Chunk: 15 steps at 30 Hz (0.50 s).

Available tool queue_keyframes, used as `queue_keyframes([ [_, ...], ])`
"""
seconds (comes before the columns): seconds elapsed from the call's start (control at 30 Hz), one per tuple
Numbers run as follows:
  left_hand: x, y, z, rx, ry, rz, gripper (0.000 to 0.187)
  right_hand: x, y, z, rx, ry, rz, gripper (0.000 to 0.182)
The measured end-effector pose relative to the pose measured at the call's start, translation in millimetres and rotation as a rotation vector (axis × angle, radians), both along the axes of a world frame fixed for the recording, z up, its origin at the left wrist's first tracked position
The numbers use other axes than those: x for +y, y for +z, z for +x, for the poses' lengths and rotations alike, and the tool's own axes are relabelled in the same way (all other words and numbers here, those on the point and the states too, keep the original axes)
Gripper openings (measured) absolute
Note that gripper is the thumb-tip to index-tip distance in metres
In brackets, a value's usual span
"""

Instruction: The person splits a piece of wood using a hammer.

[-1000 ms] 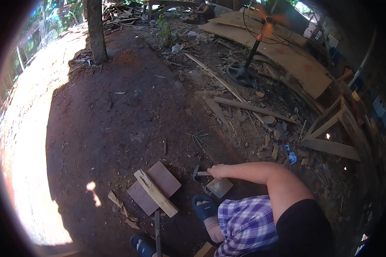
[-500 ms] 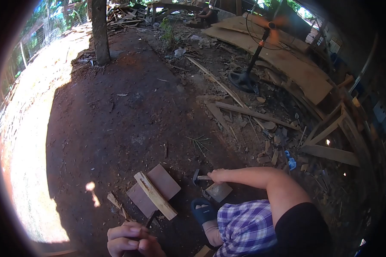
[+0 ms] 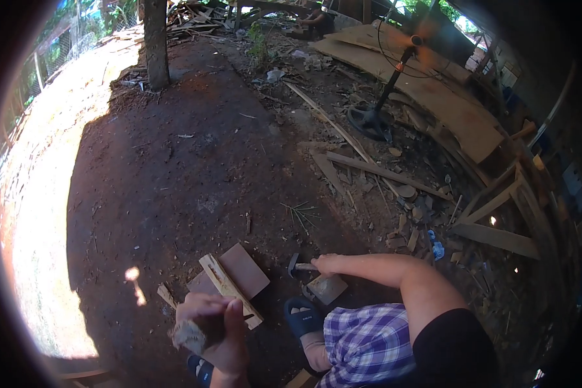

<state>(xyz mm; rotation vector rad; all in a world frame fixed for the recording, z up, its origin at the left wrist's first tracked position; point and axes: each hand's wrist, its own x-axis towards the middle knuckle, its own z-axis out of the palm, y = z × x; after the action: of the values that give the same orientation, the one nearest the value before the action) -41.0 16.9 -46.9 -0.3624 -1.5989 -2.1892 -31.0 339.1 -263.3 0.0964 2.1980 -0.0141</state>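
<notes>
My right hand [image 3: 328,264] is closed on the handle of a hammer [image 3: 293,266], held low over the ground beside a flat square piece [image 3: 327,288]. Nearer the camera, my left hand [image 3: 216,326] is wrapped round a greyish-brown object [image 3: 189,334] with a blunt, rough end; what it is I cannot make out. Beyond this hand, a long pale wood strip [image 3: 225,282] lies across reddish-brown flat slabs [image 3: 246,271]. The hand partly covers the slabs and the strip's lower part.
A sandal [image 3: 302,318] is on my foot near the square piece. A post [image 3: 155,45] stands at the upper left. At the right are a spinning fan [image 3: 385,87], large boards [image 3: 427,90], a wooden frame [image 3: 498,236] and wood scraps. A person [image 3: 315,24] is far back.
My left hand has risen forward and right, and the object in it now shows. A second sandal has come into view below it. My right hand still holds the hammer in nearly the same place.
</notes>
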Motion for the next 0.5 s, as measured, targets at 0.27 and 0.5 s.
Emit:
queue_keyframes([
  [0.27,-10,-71,-57,-0.563,-0.141,0.208,0.027,-9,23,19,0.222,-0.115,-0.057,0.046],
  [0.5,-19,-117,-70,-0.643,0.05,0.263,0.027,-11,-38,82,0.559,-0.504,-0.386,0.046],
])
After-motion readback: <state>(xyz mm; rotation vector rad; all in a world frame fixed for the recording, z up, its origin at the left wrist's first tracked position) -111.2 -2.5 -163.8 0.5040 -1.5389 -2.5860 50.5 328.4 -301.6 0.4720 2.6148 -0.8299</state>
